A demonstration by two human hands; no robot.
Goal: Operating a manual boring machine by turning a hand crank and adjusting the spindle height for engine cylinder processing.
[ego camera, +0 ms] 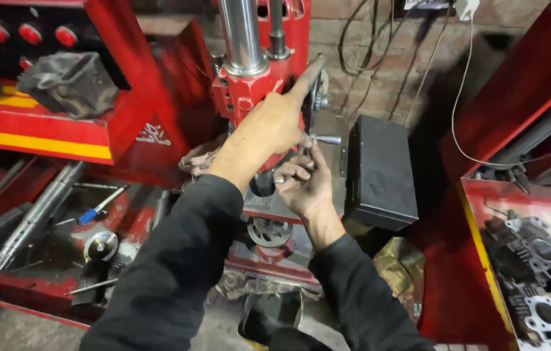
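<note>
Left hand point(275, 123) rested on the red machine head point(249, 91), index finger pointing up along it, other fingers curled. Right hand point(305, 185) sat just below, fingers pinching a small metal handle point(326, 139) projecting beside the black box point(379, 169).

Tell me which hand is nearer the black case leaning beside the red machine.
Right. The right hand sits just left of the black case, by a small metal handle. The left hand is higher and farther left, on the red machine, its finger pointing up.
</note>
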